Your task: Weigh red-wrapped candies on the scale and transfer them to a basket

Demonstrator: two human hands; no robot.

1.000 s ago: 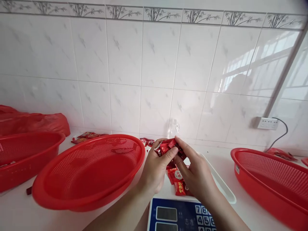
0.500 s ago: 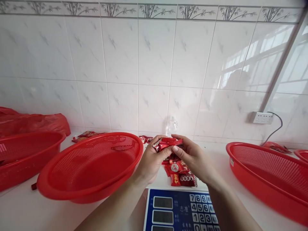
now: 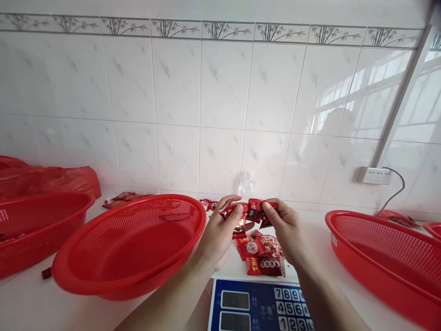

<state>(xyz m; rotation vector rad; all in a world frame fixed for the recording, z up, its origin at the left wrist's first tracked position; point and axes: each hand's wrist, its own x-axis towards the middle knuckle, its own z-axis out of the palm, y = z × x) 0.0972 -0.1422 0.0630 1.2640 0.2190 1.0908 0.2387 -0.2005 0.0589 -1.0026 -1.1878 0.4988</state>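
My left hand (image 3: 222, 230) is closed around small red snack packets (image 3: 239, 226), one hanging below the thumb. Close beside it, my right hand (image 3: 283, 224) pinches more red snack packets between thumb and fingers. Where the two handfuls meet, I cannot tell which hand holds each packet. Under my hands lies a loose pile of red and dark-red snack packets (image 3: 264, 250), just behind the blue-faced digital scale (image 3: 258, 305). My right forearm covers part of the scale's keypad.
A red mesh basket (image 3: 131, 292) stands left of my hands, with another red basket (image 3: 41, 248) beyond it. At right is a third red basket (image 3: 365, 271). A clear bottle (image 3: 248, 185) stands by the tiled wall; a socket strip (image 3: 375, 175) is mounted at right.
My hands have moved slightly apart, spreading the bunched packets between them. A packet now hangs below my left thumb. The view has tilted up a little.
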